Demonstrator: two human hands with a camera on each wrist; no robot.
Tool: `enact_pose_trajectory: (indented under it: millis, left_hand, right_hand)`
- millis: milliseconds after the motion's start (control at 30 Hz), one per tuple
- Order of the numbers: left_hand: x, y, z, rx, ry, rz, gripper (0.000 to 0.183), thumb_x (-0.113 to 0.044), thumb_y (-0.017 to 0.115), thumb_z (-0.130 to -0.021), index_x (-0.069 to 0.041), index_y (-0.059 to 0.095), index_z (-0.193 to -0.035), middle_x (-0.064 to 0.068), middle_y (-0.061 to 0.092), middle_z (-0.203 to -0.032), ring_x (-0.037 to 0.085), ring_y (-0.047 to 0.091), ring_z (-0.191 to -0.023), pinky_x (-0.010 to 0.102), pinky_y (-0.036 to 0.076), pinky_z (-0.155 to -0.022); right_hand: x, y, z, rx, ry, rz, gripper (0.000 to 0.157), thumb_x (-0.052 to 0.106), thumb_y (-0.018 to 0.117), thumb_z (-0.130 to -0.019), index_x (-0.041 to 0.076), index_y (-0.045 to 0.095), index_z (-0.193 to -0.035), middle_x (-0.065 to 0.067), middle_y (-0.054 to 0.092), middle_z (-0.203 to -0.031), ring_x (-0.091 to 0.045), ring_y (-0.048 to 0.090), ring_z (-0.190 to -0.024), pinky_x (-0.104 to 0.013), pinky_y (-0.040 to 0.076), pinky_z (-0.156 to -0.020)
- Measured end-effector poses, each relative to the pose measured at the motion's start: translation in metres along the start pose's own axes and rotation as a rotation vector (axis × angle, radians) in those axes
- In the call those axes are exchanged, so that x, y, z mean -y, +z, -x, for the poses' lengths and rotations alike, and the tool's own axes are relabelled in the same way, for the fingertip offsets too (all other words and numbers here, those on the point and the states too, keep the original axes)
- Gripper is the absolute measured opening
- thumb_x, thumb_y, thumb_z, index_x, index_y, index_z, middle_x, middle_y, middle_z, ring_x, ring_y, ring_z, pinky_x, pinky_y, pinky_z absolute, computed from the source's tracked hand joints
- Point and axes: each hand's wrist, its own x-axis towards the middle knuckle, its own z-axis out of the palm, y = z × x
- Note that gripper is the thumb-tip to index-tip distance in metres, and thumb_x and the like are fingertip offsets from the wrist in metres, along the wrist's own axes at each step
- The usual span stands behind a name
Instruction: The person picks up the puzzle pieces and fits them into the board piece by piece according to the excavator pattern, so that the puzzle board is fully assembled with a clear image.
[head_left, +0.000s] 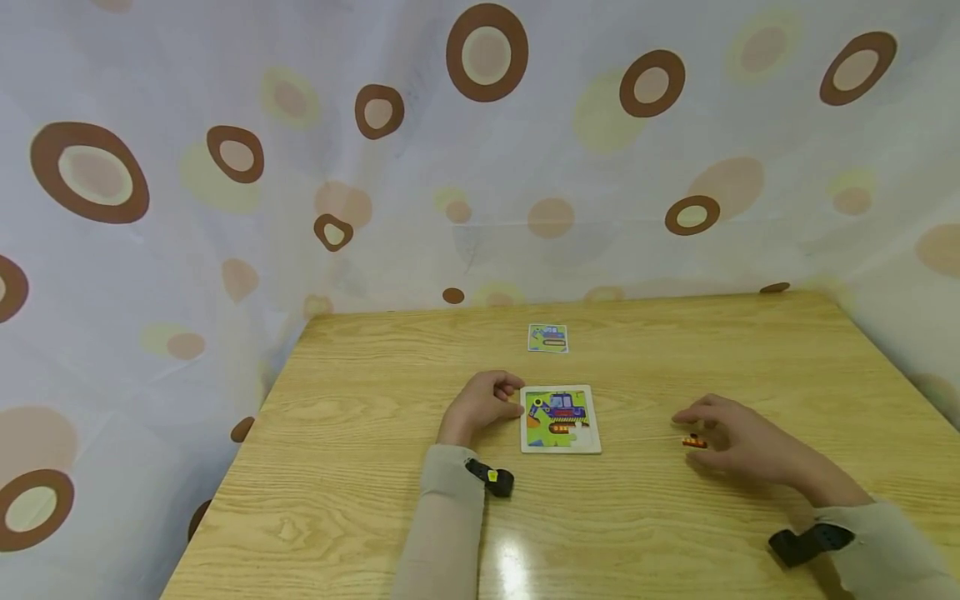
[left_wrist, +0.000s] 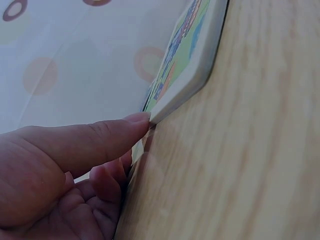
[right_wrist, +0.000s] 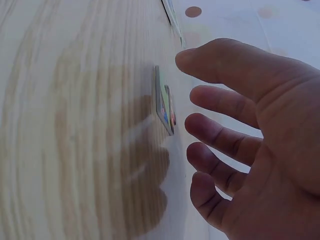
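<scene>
A white-framed puzzle board with a blue excavator picture lies flat at the table's middle. My left hand rests on the table beside its left edge. The thumb touches the board's near corner, and the other fingers curl loosely below it. A small orange puzzle piece lies on the wood to the right of the board. My right hand hovers just over it with fingers spread. In the right wrist view the piece lies flat on the table with a gap to the fingers.
A small picture card of the same excavator lies farther back on the wooden table. A spotted curtain hangs behind and to both sides. Black wrist straps sit on both sleeves.
</scene>
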Motion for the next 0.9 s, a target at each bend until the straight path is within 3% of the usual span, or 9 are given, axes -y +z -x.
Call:
enact_pose_trajectory:
  millis: [233, 567, 900]
  left_hand:
    - [-0.0024, -0.0019, 0.0029, 0.003, 0.016, -0.002, 0.032, -0.001, 0.077, -0.084, -0.005, 0.069, -0.116, 0.004, 0.056, -0.095, 0.016, 0.047, -0.084, 0.026, 0.042, -0.075]
    - [0.0005, -0.0008, 0.0000, 0.001, 0.008, -0.015, 0.033, -0.002, 0.078, -0.084, -0.006, 0.070, -0.115, 0.006, 0.056, -0.096, 0.016, 0.046, -0.082, 0.027, 0.040, -0.073]
    - [0.0004, -0.0008, -0.0002, 0.012, 0.012, -0.001, 0.033, -0.003, 0.078, -0.084, -0.006, 0.069, -0.116, 0.006, 0.056, -0.097, 0.016, 0.047, -0.084, 0.027, 0.040, -0.074]
  right_hand:
    - [-0.0035, -0.0023, 0.0059, 0.019, -0.006, 0.011, 0.045, 0.025, 0.081, -0.084, 0.006, 0.067, -0.121, 0.004, 0.056, -0.106, -0.007, 0.051, -0.090, -0.033, 0.047, -0.076]
    - [-0.0045, -0.0033, 0.0090, 0.033, -0.043, -0.024, 0.040, 0.020, 0.079, -0.085, 0.003, 0.066, -0.119, 0.004, 0.057, -0.103, -0.009, 0.053, -0.088, -0.031, 0.049, -0.072]
    - [-0.0057, -0.0013, 0.0077, 0.074, 0.032, -0.064, 0.034, 0.017, 0.079, -0.085, 0.006, 0.066, -0.114, 0.003, 0.058, -0.102, -0.009, 0.058, -0.092, -0.028, 0.051, -0.077]
